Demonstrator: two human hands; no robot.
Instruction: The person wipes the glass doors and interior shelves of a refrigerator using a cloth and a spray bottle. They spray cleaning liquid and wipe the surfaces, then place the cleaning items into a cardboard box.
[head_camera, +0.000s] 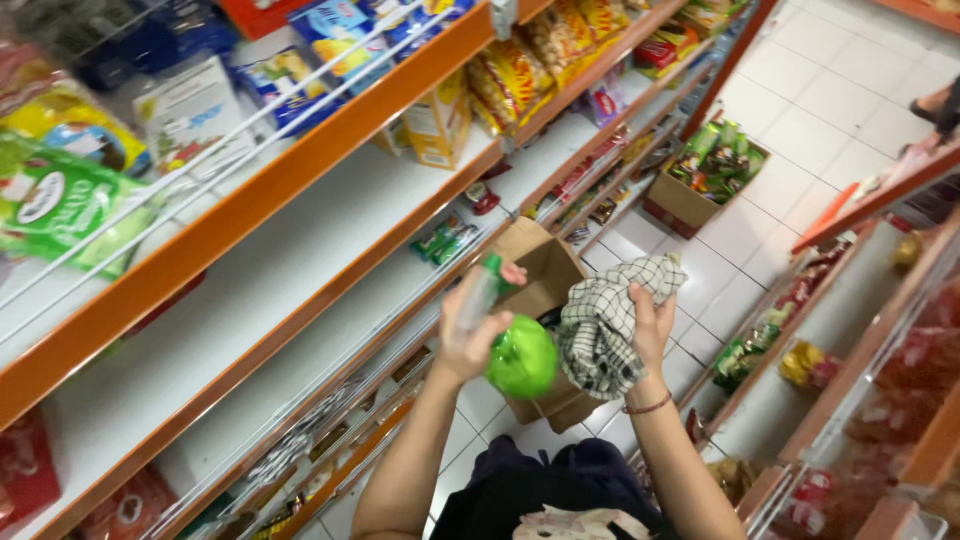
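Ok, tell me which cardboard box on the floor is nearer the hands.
The open brown cardboard box directly behind the left hand and right hand; the other box, filled with green packets, sits farther down the aisle.

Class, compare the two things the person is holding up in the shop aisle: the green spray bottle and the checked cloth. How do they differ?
The spray bottle is bright green, smooth and rounded; the checked cloth is black and white, soft and crumpled. The left hand grips the bottle at its top, so its body hangs low, while the right hand bunches the cloth, which drapes loosely. Both are held up side by side above an open cardboard box.
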